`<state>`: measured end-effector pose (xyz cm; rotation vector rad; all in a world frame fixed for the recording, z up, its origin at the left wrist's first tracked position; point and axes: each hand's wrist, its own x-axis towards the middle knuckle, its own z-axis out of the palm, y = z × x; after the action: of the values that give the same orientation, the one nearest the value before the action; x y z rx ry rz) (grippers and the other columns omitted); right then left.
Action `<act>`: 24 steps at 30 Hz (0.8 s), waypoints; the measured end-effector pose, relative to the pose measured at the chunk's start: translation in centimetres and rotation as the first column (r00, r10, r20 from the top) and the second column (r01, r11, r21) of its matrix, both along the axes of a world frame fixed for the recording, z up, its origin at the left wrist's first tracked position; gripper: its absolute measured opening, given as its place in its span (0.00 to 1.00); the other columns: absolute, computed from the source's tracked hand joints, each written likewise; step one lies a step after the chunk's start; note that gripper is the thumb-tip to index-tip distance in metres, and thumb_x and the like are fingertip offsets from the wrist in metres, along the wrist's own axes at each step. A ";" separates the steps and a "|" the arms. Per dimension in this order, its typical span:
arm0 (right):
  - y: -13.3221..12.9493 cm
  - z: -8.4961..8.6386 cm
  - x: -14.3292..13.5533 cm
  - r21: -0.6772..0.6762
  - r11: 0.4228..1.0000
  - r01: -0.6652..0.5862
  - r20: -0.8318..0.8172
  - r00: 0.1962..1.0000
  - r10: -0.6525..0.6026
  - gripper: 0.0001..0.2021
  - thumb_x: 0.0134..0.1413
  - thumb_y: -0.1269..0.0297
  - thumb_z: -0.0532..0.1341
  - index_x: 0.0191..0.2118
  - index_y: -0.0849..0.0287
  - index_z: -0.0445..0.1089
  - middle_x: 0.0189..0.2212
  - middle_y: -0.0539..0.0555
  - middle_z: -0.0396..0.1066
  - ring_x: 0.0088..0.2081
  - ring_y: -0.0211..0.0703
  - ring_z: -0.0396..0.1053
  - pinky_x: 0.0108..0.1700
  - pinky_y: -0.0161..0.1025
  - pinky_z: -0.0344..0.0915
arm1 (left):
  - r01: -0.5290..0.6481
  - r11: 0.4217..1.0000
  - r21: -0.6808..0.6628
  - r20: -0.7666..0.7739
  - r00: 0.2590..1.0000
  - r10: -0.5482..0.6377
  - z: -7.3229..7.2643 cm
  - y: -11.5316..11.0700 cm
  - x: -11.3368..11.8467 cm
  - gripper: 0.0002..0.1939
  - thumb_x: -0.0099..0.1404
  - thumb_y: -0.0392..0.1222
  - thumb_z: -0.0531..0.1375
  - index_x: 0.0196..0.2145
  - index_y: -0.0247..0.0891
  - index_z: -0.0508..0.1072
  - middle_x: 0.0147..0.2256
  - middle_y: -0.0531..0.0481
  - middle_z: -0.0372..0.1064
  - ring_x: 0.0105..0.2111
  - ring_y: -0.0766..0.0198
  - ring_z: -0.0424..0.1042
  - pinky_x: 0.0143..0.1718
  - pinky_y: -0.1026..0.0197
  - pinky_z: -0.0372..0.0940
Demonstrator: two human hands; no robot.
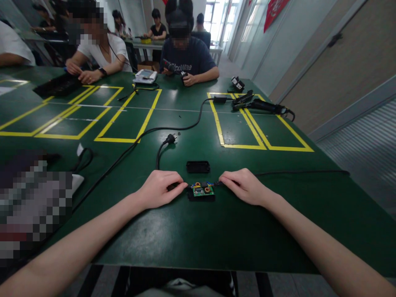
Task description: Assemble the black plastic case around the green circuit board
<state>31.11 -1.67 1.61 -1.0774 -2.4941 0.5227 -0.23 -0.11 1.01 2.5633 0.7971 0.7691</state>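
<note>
A small green circuit board (203, 191) with copper coils and blue and yellow wires lies over a black case half (201, 198). My left hand (162, 187) pinches the black cable end at the board's left side. On the right side, my right hand (243, 185) pinches the other black cable end (217, 182), close to the board. Just beyond the board sits a second black case half (198, 166), its hollow side up. A black cable with a plug (170, 139) lies beyond my left hand, and another cable (303, 171) runs off to the right.
Yellow tape rectangles mark the green table (173, 235). A dark device (262, 106) with a long cord lies at the far right. Across the table, a person in a dark shirt (198, 57) and one in white (108, 51) handle parts. A blurred object (34, 202) is at left.
</note>
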 end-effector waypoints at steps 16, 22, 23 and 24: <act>-1.1 0.8 -1.0 -0.026 0.997 -0.078 0.105 0.991 0.080 0.20 0.75 0.62 0.50 0.30 0.58 0.68 0.21 0.49 0.69 0.21 0.36 0.63 0.29 0.36 0.52 | 0.045 0.996 -0.077 -0.031 0.998 -0.047 0.1 0.0 -0.1 0.13 0.75 0.43 0.57 0.36 0.36 0.77 0.26 0.53 0.74 0.23 0.69 0.71 0.26 0.67 0.61; -1.0 0.5 -1.1 -0.027 0.998 -0.052 0.112 0.992 0.055 0.19 0.74 0.63 0.52 0.29 0.58 0.69 0.22 0.50 0.71 0.22 0.37 0.65 0.29 0.36 0.52 | 0.049 0.999 -0.023 -0.064 0.997 -0.050 -0.1 0.0 -0.1 0.15 0.77 0.44 0.56 0.35 0.37 0.77 0.28 0.53 0.75 0.24 0.69 0.72 0.26 0.66 0.61; -0.9 0.3 -1.1 -0.005 0.999 -0.043 0.105 0.994 0.044 0.18 0.74 0.63 0.52 0.31 0.58 0.71 0.24 0.51 0.73 0.24 0.38 0.67 0.30 0.36 0.54 | 0.021 1.000 0.006 -0.068 0.997 -0.020 -0.1 0.0 -0.1 0.15 0.77 0.45 0.56 0.35 0.37 0.77 0.28 0.52 0.75 0.25 0.68 0.73 0.27 0.66 0.61; -0.7 0.1 -1.1 0.024 0.999 -0.032 0.091 0.995 0.030 0.17 0.74 0.64 0.52 0.33 0.58 0.73 0.27 0.52 0.75 0.26 0.39 0.69 0.31 0.36 0.56 | -0.011 0.999 0.040 -0.070 0.997 0.014 -0.2 0.1 -0.1 0.16 0.77 0.46 0.56 0.35 0.37 0.77 0.28 0.52 0.76 0.26 0.67 0.73 0.27 0.65 0.62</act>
<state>29.99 -2.41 1.72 -1.0774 -2.5922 0.4594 -0.36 -0.01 0.77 2.6360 0.8285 0.7085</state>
